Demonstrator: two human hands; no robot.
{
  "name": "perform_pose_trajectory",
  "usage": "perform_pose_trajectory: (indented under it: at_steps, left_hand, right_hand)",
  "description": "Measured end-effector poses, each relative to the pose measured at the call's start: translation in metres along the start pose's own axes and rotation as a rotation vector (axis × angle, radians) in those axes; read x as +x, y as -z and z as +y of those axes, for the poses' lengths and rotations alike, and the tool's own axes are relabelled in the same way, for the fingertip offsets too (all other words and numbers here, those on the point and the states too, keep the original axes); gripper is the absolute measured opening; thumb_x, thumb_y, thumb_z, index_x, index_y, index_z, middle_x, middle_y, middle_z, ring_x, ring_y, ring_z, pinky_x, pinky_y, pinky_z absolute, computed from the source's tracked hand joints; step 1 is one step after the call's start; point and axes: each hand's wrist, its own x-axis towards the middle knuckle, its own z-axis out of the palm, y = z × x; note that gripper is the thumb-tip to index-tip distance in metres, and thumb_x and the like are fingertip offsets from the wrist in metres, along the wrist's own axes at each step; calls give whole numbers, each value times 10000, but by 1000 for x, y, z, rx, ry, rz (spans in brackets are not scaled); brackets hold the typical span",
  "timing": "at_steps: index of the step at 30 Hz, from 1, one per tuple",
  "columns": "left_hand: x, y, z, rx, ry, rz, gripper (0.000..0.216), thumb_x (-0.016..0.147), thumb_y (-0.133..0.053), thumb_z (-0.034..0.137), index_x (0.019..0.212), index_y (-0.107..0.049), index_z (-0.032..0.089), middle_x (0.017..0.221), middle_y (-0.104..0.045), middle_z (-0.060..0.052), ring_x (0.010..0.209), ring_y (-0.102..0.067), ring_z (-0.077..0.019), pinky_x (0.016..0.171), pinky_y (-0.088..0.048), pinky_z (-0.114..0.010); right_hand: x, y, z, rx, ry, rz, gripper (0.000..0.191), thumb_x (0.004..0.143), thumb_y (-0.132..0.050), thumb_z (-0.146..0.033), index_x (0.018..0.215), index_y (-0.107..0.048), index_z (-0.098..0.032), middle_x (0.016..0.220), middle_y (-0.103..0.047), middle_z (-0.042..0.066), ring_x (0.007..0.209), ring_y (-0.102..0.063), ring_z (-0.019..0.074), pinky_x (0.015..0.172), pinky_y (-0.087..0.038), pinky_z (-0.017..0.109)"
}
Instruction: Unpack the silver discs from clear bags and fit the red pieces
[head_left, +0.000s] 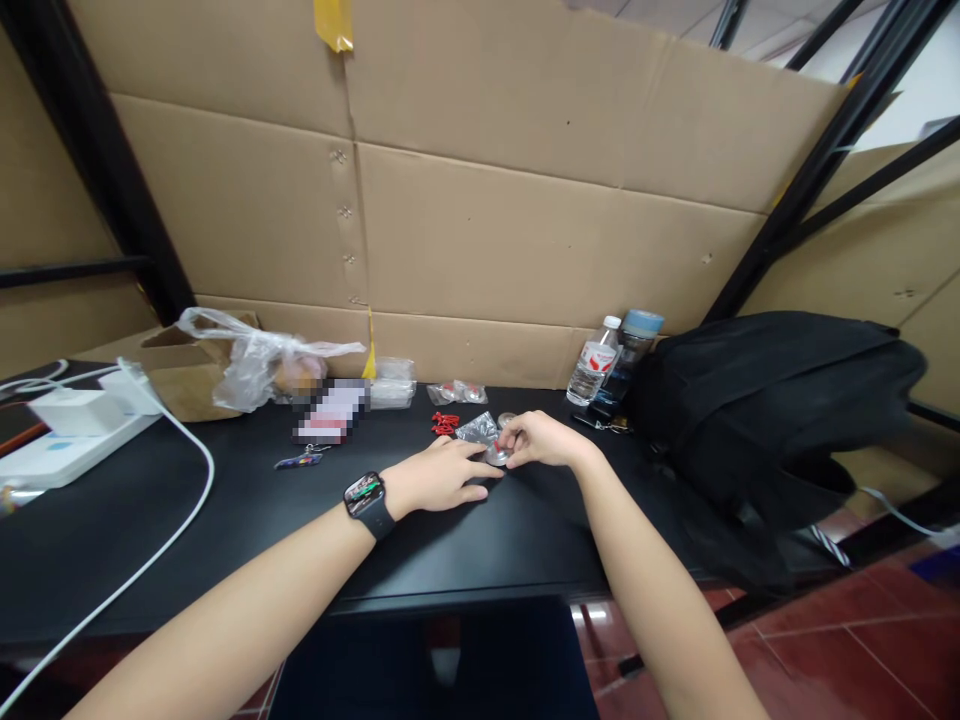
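A small clear round container [496, 456] sits on the black table between my hands. My left hand [441, 474], with a dark watch on the wrist, lies with its fingers stretched out and apart; its fingertips reach the container's near left side. My right hand [536, 440] is closed in a pinch above the container, on a small red piece [498, 446] that its fingers partly cover. Another clear round piece [507, 420] lies just behind, partly hidden by the right hand. Beside them are a clear plastic bag [478, 428] and several small red pieces [445, 424].
Small clear packets [456, 392] and stacked clear boxes [392, 382] lie along the cardboard wall [480, 240]. A water bottle [595, 362], a blue-lidded bottle [636, 345] and a black backpack [750, 420] stand right. A power strip [75, 440] with white cables is left.
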Motion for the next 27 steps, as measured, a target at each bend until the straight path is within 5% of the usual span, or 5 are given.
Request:
perform_pose_trajectory:
  at_steps: [8, 13, 17, 20, 27]
  left_hand:
    - [0, 6, 2, -10, -4, -9, 391, 951, -587, 384, 1339, -620, 423, 1563, -434, -48, 1364, -487, -310, 1111, -379, -490]
    - [-2, 15, 1, -8, -40, -11, 304, 946, -568, 284, 1196, -708, 384, 1427, -566, -24, 1299, -526, -275, 1113, -348, -455]
    - [-1, 20, 0, -11, -4, 89, 398, 816, -548, 59, 1095, -686, 308, 1234, -642, -21, 1191, -563, -226, 1055, -363, -390]
    - [3, 19, 0, 4, 105, 204, 369, 783, -618, 105, 1121, -611, 253, 1137, -655, -35, 1099, -575, -231, 960, -386, -362]
    - [11, 13, 0, -38, 279, 306, 140, 944, -549, 309, 884, -651, 235, 909, -706, -9, 949, -611, -209, 897, -337, -375]
  right_hand:
    - [11, -13, -6, -259, 112, 252, 274, 697, -828, -202, 920, -670, -185, 830, -582, -13, 722, -520, 121, 658, -365, 224]
    - [21, -28, -7, -326, -13, 419, 272, 760, -794, -266, 966, -623, -221, 920, -571, -2, 763, -518, 132, 645, -319, 225]
    - [14, -13, -1, -170, 95, 247, 315, 778, -787, -390, 979, -639, -198, 865, -576, -2, 741, -517, 137, 664, -376, 236]
    - [4, 4, 6, 38, 141, 144, 297, 988, -490, -426, 1010, -643, -171, 878, -616, 24, 720, -538, 133, 684, -431, 252]
    - [4, 0, 6, 31, 149, 79, 216, 774, -758, -326, 919, -695, -179, 948, -645, 28, 726, -569, 126, 701, -460, 247]
